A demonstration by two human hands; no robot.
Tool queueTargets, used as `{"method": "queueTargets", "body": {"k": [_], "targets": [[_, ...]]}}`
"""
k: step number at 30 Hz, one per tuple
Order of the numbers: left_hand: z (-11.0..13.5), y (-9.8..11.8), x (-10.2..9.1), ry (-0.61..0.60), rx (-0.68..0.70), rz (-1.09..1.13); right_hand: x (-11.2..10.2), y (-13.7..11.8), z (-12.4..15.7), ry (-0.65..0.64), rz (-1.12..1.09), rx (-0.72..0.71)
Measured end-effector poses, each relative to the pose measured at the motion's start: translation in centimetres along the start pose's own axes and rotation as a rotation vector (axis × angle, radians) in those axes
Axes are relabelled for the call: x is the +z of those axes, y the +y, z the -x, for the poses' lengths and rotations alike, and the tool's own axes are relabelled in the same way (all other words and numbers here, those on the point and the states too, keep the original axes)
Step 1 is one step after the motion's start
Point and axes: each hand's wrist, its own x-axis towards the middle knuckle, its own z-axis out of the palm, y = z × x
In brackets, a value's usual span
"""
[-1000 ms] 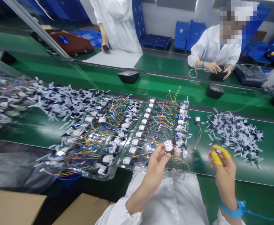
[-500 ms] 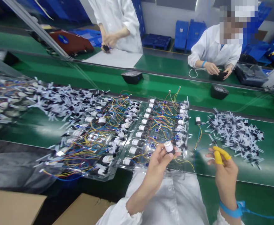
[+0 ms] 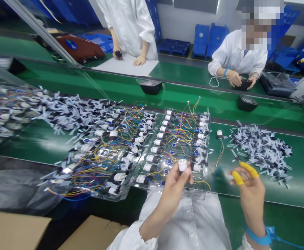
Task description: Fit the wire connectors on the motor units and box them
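Note:
My left hand (image 3: 177, 180) is closed round a small white-and-black cylindrical component (image 3: 182, 165) and holds it upright, white end up, over the near edge of a clear plastic tray (image 3: 138, 163). Yellow wires (image 3: 204, 183) trail out to the right of that hand. To the right, my right hand (image 3: 247, 178) hovers above the green bench with its fingers apart and nothing visible between them. Yellow finger covers sit on its thumb and a finger. A similar wired component (image 3: 219, 134) lies by itself on the bench, beyond and left of my right hand.
Black-and-white strips form a pile (image 3: 262, 151) at right and a larger heap (image 3: 76, 111) at left. A second tray of wired components (image 3: 102, 156) adjoins the first. Black boxes (image 3: 150, 87) stand on the green strip behind. Two people in white coats work opposite.
My left hand has shifted slightly left and turned the component more upright. My right thumb and finger have spread further apart. The standing person's hands have separated, one now on the white sheet.

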Motion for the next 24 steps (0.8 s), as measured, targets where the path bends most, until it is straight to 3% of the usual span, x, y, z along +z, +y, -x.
{"method": "queueTargets", "body": {"k": [7,13,21,24], "targets": [[0.7,-0.6,0.3,-0.129,0.075,-0.265,0.7,0.0,1.7,-0.322,0.122,-0.028],[1.6,-1.6,1.5,-0.272,0.016,-0.197,1.9,0.2,2.8,-0.638,0.101,-0.084],[1.6,-1.7,1.0,-0.258,-0.007,-0.282,1.8,0.1,2.4,-0.701,0.113,-0.012],[1.7,-1.6,1.5,-0.355,-0.017,-0.2,2.1,-0.1,2.5,-0.702,0.135,-0.029]]}}
